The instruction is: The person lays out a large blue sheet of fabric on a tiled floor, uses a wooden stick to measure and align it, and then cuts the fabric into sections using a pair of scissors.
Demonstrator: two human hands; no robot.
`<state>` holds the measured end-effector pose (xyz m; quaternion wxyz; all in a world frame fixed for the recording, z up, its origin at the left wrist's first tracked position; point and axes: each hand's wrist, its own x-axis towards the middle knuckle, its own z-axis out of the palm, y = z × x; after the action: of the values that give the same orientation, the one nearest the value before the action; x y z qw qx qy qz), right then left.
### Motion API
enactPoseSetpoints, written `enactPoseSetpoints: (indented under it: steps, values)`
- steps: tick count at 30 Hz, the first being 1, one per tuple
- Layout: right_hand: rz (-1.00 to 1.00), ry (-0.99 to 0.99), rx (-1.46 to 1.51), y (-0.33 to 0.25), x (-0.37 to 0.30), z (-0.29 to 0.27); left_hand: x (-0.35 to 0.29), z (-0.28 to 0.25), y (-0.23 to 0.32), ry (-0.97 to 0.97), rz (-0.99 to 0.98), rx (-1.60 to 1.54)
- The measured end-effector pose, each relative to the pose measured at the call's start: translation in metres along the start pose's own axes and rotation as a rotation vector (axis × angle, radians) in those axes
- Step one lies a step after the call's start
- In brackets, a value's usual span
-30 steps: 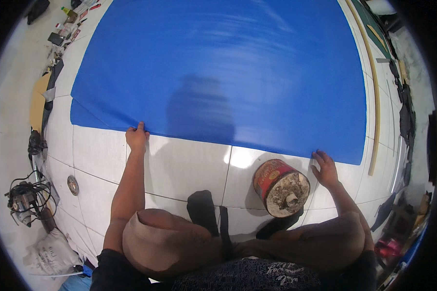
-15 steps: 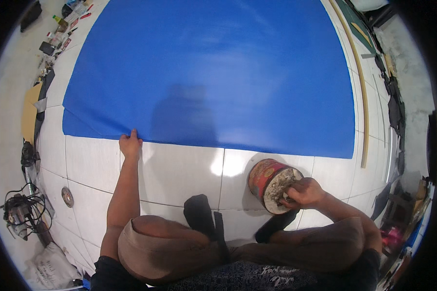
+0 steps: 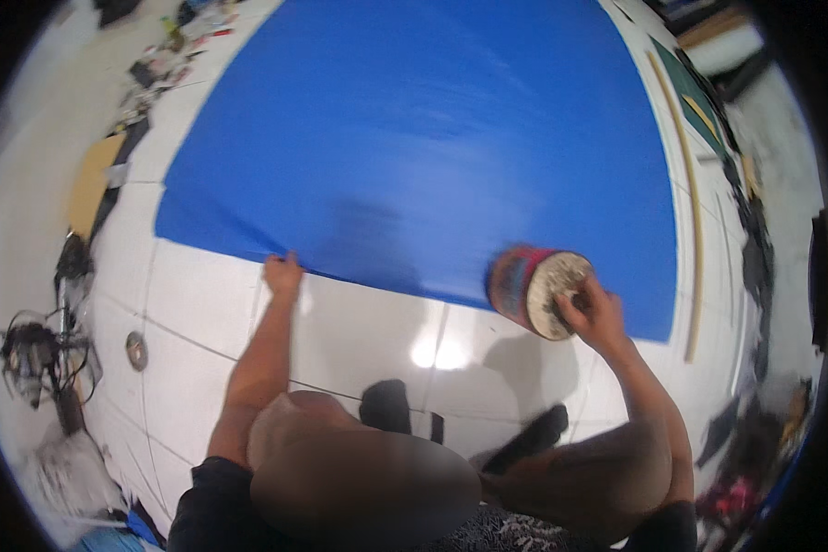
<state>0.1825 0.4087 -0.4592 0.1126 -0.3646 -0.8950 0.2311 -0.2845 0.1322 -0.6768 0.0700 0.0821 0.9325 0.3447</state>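
Observation:
A large blue sheet [image 3: 414, 138] lies spread over the tiled floor ahead of me, with a crease running across its near left corner. At its near edge, left of the middle, my left hand [image 3: 284, 274] pinches the sheet's border. My right hand [image 3: 596, 311] grips the pale, crusted top of a round can [image 3: 517, 283] with worn red sides. The can is tilted and held up at the sheet's near edge, its shadow falling on the tiles behind it. Motion blurs the can's side, and its underside is hidden.
A long thin wooden strip [image 3: 693, 230] lies along the sheet's right side. Bottles and clutter line the left wall, with a tan board [image 3: 94, 184] nearer me. A cabled power tool [image 3: 32, 361] stands at the left, near a round floor drain [image 3: 136, 350]. Dark scraps lie along the right wall.
My right hand has lifted the can off the tiles and carried it forward to the sheet's edge. My left hand keeps its hold on the border. The whole view has turned slightly.

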Motion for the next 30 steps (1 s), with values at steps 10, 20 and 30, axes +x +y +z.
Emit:
enactPoseSetpoints:
  steps: [10, 20, 30]
  values:
    - [-0.035, -0.32, -0.096, -0.027, 0.048, -0.003, 0.03, -0.007, -0.017, 0.241, -0.334, -0.382]
    - [0.092, -0.275, -0.334, -0.04, 0.023, -0.132, 0.211, -0.142, -0.003, 0.666, 0.228, -0.099]
    - [0.363, -0.074, -0.447, -0.007, -0.044, -0.16, 0.199, -0.128, -0.051, 0.555, -0.298, 0.638]
